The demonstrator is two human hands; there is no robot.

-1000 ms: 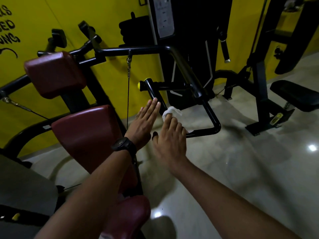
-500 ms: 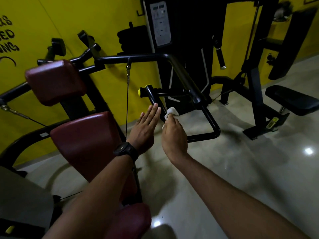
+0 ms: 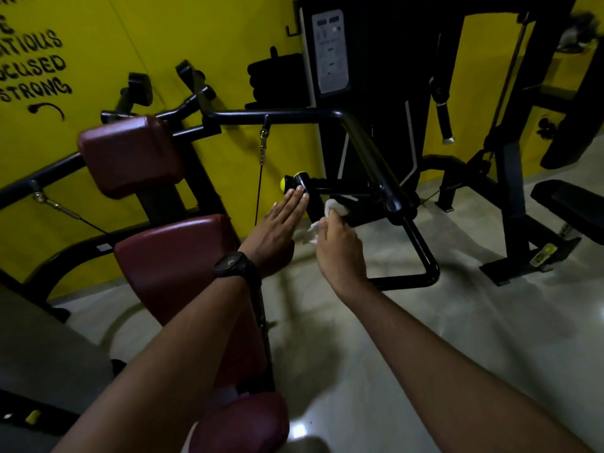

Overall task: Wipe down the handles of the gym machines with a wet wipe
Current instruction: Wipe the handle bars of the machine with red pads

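Observation:
A black machine handle (image 3: pixel 309 199) with a yellow end cap (image 3: pixel 283 182) juts toward me from the bent black frame bar (image 3: pixel 376 165). My right hand (image 3: pixel 340 246) grips a crumpled white wet wipe (image 3: pixel 333 209) and holds it against the right side of that handle. My left hand (image 3: pixel 277 227), with a black watch on its wrist, is flat with straight fingers, and its fingertips touch the handle's left side just below the yellow cap. The part of the handle between my hands is partly hidden.
Maroon pads (image 3: pixel 130 155) (image 3: pixel 176 256) of the machine are at my left, with a cable (image 3: pixel 260 188) hanging from the top bar. A black weight stack tower (image 3: pixel 376 76) stands behind. A second machine with a black bench (image 3: pixel 568 204) is at right. Yellow wall behind, pale glossy floor (image 3: pixel 425 338).
My right hand has curled round the wipe and slid up the handle. My left hand has moved up until its fingertips reach the yellow cap. The camera has moved closer.

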